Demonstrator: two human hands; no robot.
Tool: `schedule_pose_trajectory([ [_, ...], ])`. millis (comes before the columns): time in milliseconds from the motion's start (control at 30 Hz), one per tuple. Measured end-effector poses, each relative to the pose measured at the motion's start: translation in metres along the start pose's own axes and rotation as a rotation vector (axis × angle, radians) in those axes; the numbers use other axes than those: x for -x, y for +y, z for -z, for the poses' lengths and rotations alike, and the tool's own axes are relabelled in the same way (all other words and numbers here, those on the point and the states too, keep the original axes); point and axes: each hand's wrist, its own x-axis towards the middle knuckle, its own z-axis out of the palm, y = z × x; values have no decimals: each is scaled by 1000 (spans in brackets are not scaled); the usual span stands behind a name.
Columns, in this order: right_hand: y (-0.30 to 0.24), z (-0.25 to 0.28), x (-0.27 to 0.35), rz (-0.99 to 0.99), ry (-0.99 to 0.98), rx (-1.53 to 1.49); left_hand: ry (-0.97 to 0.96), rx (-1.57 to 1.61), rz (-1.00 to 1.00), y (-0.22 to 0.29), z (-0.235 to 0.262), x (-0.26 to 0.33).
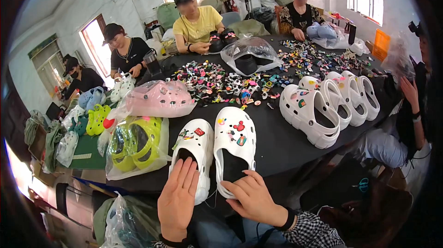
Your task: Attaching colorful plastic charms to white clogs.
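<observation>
A pair of white clogs lies at the table's near edge, toes pointing away, with small colourful charms on their tops. At the left clog (196,141), my left hand (177,202) is open, palm up, its straight fingers reaching over the heel end into the foot opening. My right hand (254,199) grips the heel-end rim of the right clog (248,130), thumb below and bent fingers above. A red charm (239,126) and a small rectangular charm (241,140) sit on that right clog. Another red charm (199,132) is on the left one.
Loose charms (240,86) are heaped across the black table (272,151). Several white clogs (323,132) stand in a row at right. Bagged lime clogs (122,156) and bagged pink clogs (161,98) lie at left. Several people sit around the table, one in a yellow shirt (191,26).
</observation>
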Motion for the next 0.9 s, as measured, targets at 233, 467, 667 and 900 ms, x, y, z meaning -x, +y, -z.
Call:
schedule_pose_trajectory([
  [233, -1, -3, 3, 5, -17, 15, -78, -270, 23, 17, 0, -5],
  [467, -1, -5, 9, 12, -8, 32, -144, -824, 179, 35, 10, -23],
  [667, -1, -10, 8, 7, 3, 36, 19, -567, 234, 25, 13, -38],
  [900, -2, -10, 10, 25, 21, 44, 92, -137, 273, 10, 29, -63],
])
